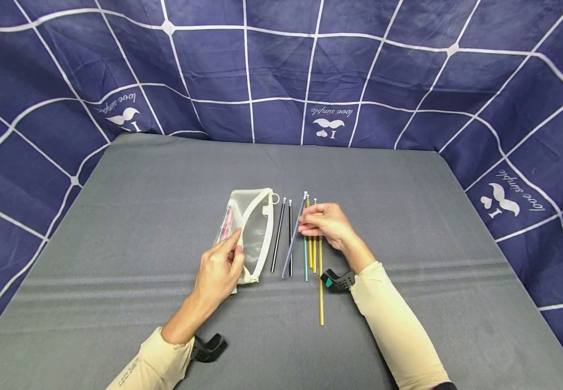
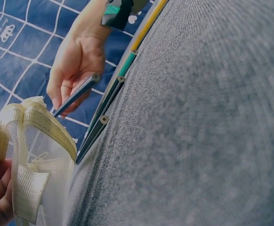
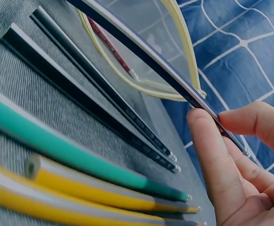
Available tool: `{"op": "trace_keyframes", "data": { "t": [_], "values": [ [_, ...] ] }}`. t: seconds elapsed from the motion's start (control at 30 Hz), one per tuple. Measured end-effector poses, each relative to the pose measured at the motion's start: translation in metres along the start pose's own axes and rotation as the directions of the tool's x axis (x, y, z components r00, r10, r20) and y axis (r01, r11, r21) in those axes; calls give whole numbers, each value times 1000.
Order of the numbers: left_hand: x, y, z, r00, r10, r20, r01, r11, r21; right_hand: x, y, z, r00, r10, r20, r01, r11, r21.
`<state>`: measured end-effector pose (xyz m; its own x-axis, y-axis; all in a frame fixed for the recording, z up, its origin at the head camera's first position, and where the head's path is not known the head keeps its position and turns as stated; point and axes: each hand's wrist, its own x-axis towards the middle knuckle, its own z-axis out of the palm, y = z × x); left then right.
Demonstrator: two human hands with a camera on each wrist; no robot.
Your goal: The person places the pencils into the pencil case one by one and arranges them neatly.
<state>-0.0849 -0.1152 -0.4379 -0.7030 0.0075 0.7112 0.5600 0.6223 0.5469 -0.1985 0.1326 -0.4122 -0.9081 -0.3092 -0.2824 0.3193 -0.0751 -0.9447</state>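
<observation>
My left hand [image 1: 220, 271] grips the near edge of a translucent, cream-trimmed pencil pouch [image 1: 261, 230], whose mouth gapes toward the pencils. Red-looking pencils [image 3: 111, 44] show through its clear wall. Between thumb and fingertips, my right hand [image 1: 327, 223] pinches a dark blue pencil [image 3: 146, 56] near its eraser end. That pencil slants above the row, its other end toward me, apart from the pouch. Beneath and beside it lie two black pencils [image 1: 278, 235], a green pencil [image 1: 305, 260] and several yellow pencils [image 1: 321, 292]. The left fingertips are partly hidden by the pouch.
A grey cloth [image 1: 140, 233] covers the table, with shallow creases across it. Blue curtains [image 1: 281, 65] with white grid lines hang along the back and sides. Each wrist wears a black camera mount [image 1: 208, 348] near the sleeve.
</observation>
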Motion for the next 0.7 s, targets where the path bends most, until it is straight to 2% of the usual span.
{"op": "trace_keyframes", "data": {
  "t": [0.2, 0.5, 0.7],
  "values": [
    [0, 0, 0, 1000, 1, 0, -1, 1000, 1, 3, 0, 9, 998, -38, -51, 40, 998, 39],
    [0, 0, -1, 1000, 0, -5, 0, 1000, 6, 6, 1, 30, 997, -62, -49, 66, 994, 86],
    [0, 0, -1, 1000, 3, -4, -3, 1000, 9, 5, 1, 36, 994, -93, -57, 98, 991, 94]
  ]
}}
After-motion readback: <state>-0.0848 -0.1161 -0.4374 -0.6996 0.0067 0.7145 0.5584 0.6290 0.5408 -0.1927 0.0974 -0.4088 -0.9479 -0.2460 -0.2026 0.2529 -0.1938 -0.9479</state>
